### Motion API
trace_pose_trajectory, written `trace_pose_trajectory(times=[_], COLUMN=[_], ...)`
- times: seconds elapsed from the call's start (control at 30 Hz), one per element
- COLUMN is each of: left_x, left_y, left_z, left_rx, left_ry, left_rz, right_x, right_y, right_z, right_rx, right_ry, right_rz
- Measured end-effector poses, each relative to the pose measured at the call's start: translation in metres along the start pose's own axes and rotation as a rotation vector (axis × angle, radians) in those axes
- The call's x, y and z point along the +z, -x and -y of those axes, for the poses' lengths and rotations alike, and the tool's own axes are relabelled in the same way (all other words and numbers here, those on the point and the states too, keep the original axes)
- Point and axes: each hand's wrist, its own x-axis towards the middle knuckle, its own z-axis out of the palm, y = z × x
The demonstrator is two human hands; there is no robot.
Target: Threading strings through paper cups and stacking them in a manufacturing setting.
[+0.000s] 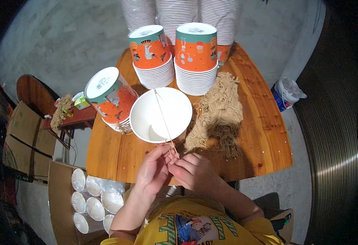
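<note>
A white paper bucket (140, 112) stands in front of me with its mouth tilted toward me. A thin cord (163, 115) runs from its far rim across the opening down to my fingers. My left hand (155, 166) is closed, its thumb and fingers pinching the cord by the near rim. Just to the right, my right hand (193, 169) is also closed, fingertips pressed together at the cord's end. A heap of beige cords (223, 104), darker at its near end, lies right of the bucket.
Upside-down stacks of orange-and-green buckets (150, 53) stand behind, with another stack (110, 96) at the left. Tall white stacks (178, 16) rise at the back of the wooden table (264, 139). A carton (60, 200) of wrapped buckets sits below left; a pail (287, 92) stands right.
</note>
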Motion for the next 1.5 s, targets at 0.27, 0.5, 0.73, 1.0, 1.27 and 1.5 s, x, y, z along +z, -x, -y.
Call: trace_pose_trajectory(times=[0.27, 0.5, 0.73, 1.0, 1.27, 1.5], left_x=[-0.008, -0.005, -0.021, -0.067, -0.054, -0.045], left_y=[-0.008, 0.0, 0.013, -0.034, -0.031, -0.013], left_z=[-0.006, -0.012, -0.012, -0.04, -0.036, -0.06], left_rx=[-0.057, -0.052, 0.262, 0.828, 1.113, 0.862], left_ry=[0.12, 0.027, -0.249, -0.963, -1.251, -1.003], left_rz=[-0.039, 0.036, -0.035, -0.058, -0.026, 0.151], right_x=[-0.008, -0.01, -0.035, -0.014, -0.004, -0.022], right_y=[-0.003, -0.005, -0.013, -0.019, -0.021, -0.04], right_z=[-0.002, -0.009, -0.053, -0.096, -0.089, -0.081], right_rx=[-0.085, -0.087, 0.041, 0.426, 0.469, 0.412], right_ry=[0.057, 0.107, 0.539, 0.086, 0.03, -0.279], right_rz=[0.109, 0.11, 0.082, 0.0, -0.007, -0.092])
